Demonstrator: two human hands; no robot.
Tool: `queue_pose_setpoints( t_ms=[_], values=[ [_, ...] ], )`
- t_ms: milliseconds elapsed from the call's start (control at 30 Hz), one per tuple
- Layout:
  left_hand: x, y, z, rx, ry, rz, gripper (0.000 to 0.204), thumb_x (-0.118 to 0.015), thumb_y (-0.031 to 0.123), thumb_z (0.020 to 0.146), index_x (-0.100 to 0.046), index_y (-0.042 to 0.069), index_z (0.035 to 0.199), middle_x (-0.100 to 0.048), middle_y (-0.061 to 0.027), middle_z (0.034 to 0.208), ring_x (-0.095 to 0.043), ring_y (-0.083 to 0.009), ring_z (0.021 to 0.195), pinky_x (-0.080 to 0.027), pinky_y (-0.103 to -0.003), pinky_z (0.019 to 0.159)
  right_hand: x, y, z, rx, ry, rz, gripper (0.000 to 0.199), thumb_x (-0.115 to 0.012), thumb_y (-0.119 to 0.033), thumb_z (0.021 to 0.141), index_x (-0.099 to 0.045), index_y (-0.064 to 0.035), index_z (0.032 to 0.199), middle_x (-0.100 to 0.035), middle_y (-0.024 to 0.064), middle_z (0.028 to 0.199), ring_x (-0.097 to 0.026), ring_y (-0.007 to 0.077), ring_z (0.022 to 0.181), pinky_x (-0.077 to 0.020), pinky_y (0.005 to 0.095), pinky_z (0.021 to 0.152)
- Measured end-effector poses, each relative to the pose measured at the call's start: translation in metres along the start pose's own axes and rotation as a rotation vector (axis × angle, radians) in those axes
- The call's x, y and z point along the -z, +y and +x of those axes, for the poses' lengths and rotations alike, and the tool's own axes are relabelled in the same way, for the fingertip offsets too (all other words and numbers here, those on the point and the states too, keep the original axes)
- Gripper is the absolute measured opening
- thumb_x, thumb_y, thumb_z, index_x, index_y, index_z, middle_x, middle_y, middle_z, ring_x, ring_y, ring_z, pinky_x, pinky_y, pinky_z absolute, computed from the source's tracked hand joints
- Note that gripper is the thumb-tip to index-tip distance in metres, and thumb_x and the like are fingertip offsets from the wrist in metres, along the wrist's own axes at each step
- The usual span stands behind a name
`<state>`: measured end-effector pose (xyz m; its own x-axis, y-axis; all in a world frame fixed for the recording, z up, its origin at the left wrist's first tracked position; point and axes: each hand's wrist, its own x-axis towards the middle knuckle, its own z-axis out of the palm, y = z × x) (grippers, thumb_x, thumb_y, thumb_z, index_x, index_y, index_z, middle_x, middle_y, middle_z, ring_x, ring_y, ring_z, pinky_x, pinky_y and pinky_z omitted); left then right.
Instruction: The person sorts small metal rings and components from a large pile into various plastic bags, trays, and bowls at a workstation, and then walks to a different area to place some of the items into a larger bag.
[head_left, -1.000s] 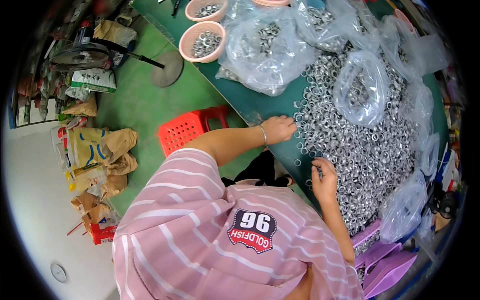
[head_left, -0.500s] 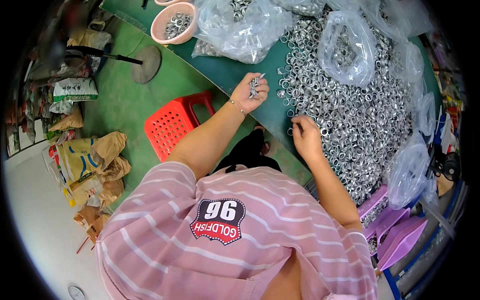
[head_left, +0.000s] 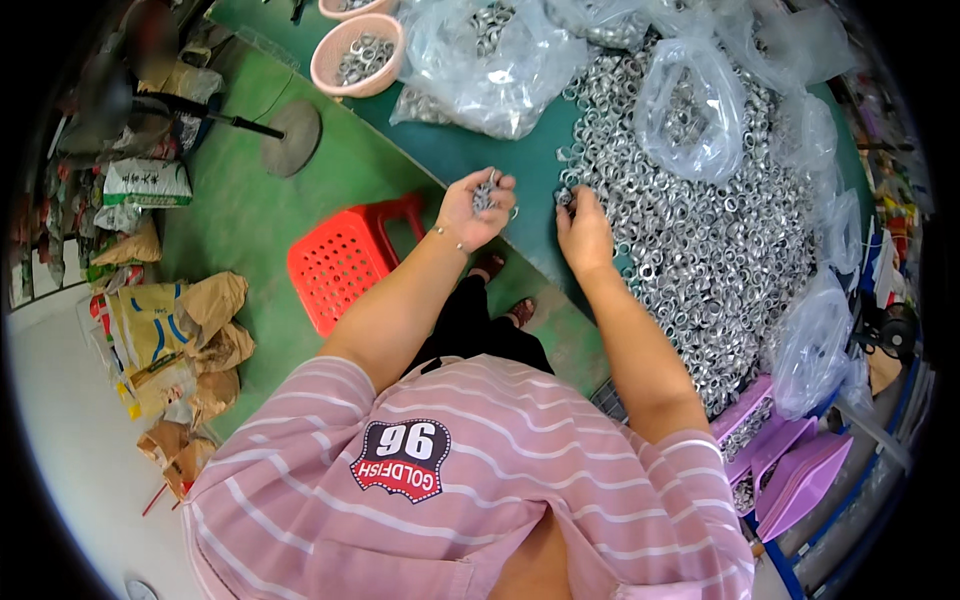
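Note:
My left hand [head_left: 472,214] is turned palm up beyond the table's near edge, its fingers curled around several small silvery metal rings [head_left: 484,196]. At the left border of a large heap of metal rings [head_left: 700,260], my right hand [head_left: 586,234] has its thumb and fingertips closed on a small metal ring [head_left: 563,197] at the green tabletop. The fingers partly cover that ring, so its exact form is hard to make out. A few loose rings lie beside the heap close to the right hand.
Clear plastic bags [head_left: 490,70] holding rings rest at the back. A pink basket [head_left: 357,55] of rings stands at the back left, and purple bins [head_left: 800,480] sit at the lower right. Beside the green table [head_left: 535,200] are a red stool [head_left: 340,265] and a round stand base [head_left: 291,139].
My right hand has moved up and left from the heap's edge to a ring lying on the tabletop. My left hand, still holding rings, has shifted down and left.

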<state>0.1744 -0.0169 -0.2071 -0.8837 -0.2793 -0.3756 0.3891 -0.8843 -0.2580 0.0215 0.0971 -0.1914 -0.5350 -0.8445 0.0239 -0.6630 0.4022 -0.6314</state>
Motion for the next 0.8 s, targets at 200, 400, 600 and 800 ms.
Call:
queue_pose_setpoints(
  t_ms=[200,400,600,800],
  values=[
    [-0.022,0.014,-0.006,0.084,0.028,0.098,0.014,-0.046,0.017,0.085,-0.051,0.005,0.084,-0.048,-0.0063,0.079,-0.041,-0.0115,0.055,-0.029,-0.019,0.035,-0.008,0.004,0.01,0.052,0.067,-0.074,0.016,-0.053,-0.011,0.078,-0.053,-0.0052,0.092,-0.056,0.0141,0.081,-0.057,0.0314,0.071,-0.0478,0.0408,0.062],
    [-0.028,0.031,0.008,0.111,0.077,0.196,0.018,-0.046,0.022,0.088,-0.05,0.006,0.081,-0.044,-0.0042,0.076,-0.039,-0.0096,0.054,-0.028,-0.018,0.036,0.02,0.005,0.008,-0.563,-0.011,0.895,0.01,-0.054,-0.012,0.083,-0.054,-0.0022,0.081,-0.056,0.0049,0.07,-0.055,0.0107,0.059,-0.0482,0.0231,0.051],
    [-0.042,0.027,0.014,0.101,0.195,0.529,0.016,-0.047,0.023,0.088,-0.049,0.008,0.083,-0.044,-0.0019,0.075,-0.038,-0.0074,0.055,-0.027,-0.015,0.037,0.041,0.025,0.0,-0.545,0.183,1.092,0.004,-0.057,-0.002,0.079,-0.053,-0.0011,0.08,-0.057,0.0047,0.071,-0.056,0.0106,0.058,-0.048,0.0208,0.054],
    [-0.034,0.027,0.019,0.194,0.177,0.474,0.019,-0.051,0.027,0.086,-0.049,0.008,0.081,-0.043,-0.0007,0.075,-0.037,-0.0058,0.053,-0.026,-0.015,0.036,0.044,0.024,-0.006,-0.398,0.318,1.122,0.01,-0.057,0.003,0.078,-0.053,0.0012,0.086,-0.059,0.0056,0.08,-0.057,0.0108,0.07,-0.0468,0.0215,0.069]
  ],
)
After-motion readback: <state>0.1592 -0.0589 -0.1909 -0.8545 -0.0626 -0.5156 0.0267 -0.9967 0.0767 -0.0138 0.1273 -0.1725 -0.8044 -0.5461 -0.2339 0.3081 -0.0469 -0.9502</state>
